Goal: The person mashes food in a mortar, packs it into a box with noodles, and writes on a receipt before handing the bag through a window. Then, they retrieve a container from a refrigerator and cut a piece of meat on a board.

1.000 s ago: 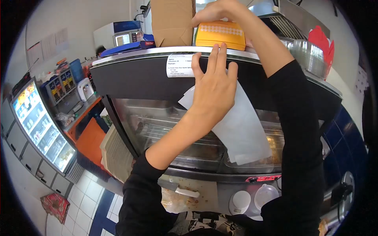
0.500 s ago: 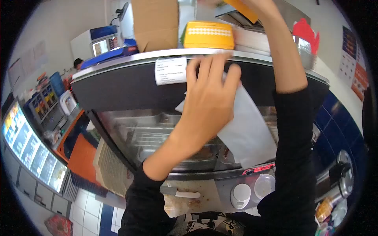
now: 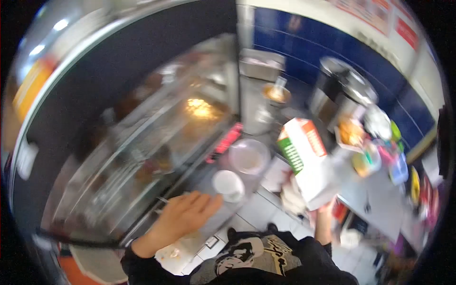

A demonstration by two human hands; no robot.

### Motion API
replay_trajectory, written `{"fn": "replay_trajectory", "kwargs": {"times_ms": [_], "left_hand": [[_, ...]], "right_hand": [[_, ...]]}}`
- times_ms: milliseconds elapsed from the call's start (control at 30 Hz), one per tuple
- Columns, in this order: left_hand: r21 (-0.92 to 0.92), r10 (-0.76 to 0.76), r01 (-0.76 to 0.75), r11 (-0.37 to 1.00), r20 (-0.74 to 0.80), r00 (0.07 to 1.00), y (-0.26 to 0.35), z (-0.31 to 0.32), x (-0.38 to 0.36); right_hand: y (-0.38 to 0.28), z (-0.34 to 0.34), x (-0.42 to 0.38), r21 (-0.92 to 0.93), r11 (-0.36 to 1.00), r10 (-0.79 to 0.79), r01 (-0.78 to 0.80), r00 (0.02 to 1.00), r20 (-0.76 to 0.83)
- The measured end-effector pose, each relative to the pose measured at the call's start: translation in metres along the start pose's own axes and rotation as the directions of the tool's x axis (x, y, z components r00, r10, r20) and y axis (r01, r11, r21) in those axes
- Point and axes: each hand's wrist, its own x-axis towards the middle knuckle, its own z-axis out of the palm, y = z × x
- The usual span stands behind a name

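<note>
My left hand hangs near the front edge of the glass display case, empty, its fingers stretched out. Just beyond its fingertips stands a small white round item, beside a clear plastic tub. At the right, my right hand holds a white bag or carton with red and green print from its lower end; the fingers are mostly hidden behind it. Motion blurs much of the view.
Steel pots stand by the blue tiled wall, with bagged items in front. A metal tray and an orange-rimmed cup are beyond the case. A steel counter lies at right.
The view has swung right and down. My left hand has come down from the top of the case. My right hand has lowered and now holds the printed white item.
</note>
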Motion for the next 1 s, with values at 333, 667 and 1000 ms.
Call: {"fn": "replay_trajectory", "kwargs": {"times_ms": [333,667,1000], "left_hand": [[-0.284,0.418,-0.384,0.879,0.069,0.906,0.177,0.075,0.198],[-0.648,0.52,-0.541,0.537,-0.252,0.817,0.367,0.107,0.358],[-0.968,-0.31,0.028,0.248,-0.052,0.949,0.403,0.212,0.404]], "right_hand": [[-0.228,-0.281,-0.005,0.193,0.922,-0.345,0.337,0.939,0.009],[-0.272,-0.315,0.117,0.071,0.987,0.158,-0.143,0.94,-0.302],[-0.37,-0.224,0.03,-0.263,0.957,-0.076,0.123,0.98,0.182]]}}
